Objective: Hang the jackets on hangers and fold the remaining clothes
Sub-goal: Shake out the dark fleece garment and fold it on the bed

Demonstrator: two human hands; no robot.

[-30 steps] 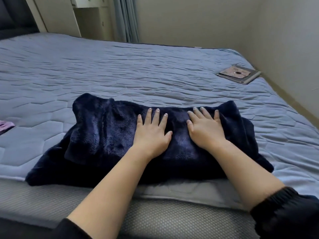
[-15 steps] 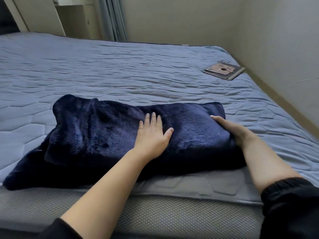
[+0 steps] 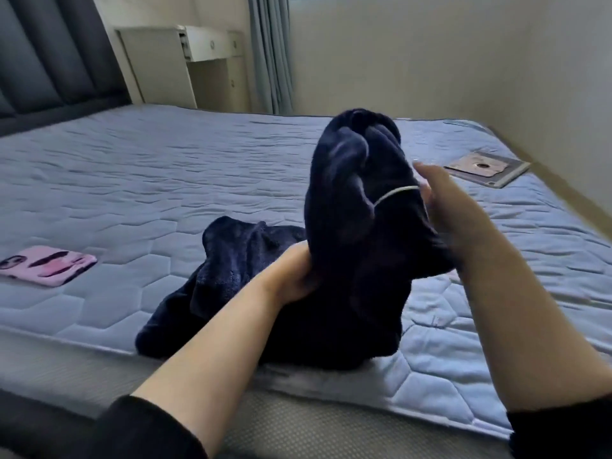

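Navy fleece garment (image 3: pixel 351 260) on the near edge of a bed (image 3: pixel 165 180) with a quilted blue cover, partly raised. Its right portion stands up in a bunched fold between the two hands; its left portion lies crumpled on the cover. Left hand (image 3: pixel 291 276): fingers curled round the fabric at the base of the raised fold. Right hand (image 3: pixel 443 207): set against the fold's right side, fingers curled into the fabric, blurred; a thin white cord (image 3: pixel 395 193) runs from the fabric to these fingers. Pink phone (image 3: pixel 46 265) lies flat on the cover, well left of the garment; a flat booklet-like item (image 3: pixel 486 168) lies near the far right edge. White drawer unit (image 3: pixel 205 44) and curtain (image 3: pixel 270 51) stand beyond the bed
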